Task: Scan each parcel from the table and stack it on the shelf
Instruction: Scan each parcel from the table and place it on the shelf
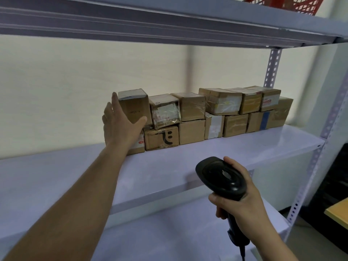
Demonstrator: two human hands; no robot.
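The left hand (120, 125) lays straight, spread fingers against the top-left cardboard parcel (134, 108) on the shelf (207, 153), while the right hand (243, 200) curls its fingers round a barcode scanner (220, 178).

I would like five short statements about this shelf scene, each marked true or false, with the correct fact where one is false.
1. The right hand grips a black scanner. True.
2. The left hand holds a parcel in the air. False: its straight fingers touch the leftmost upper parcel, which sits on the stack on the shelf.
3. The parcels stand in two layers. True.
4. The red basket stands beside the parcels. False: it is on the upper shelf.
5. The parcel with the smiling mark is in the upper layer. False: it is in the lower layer.
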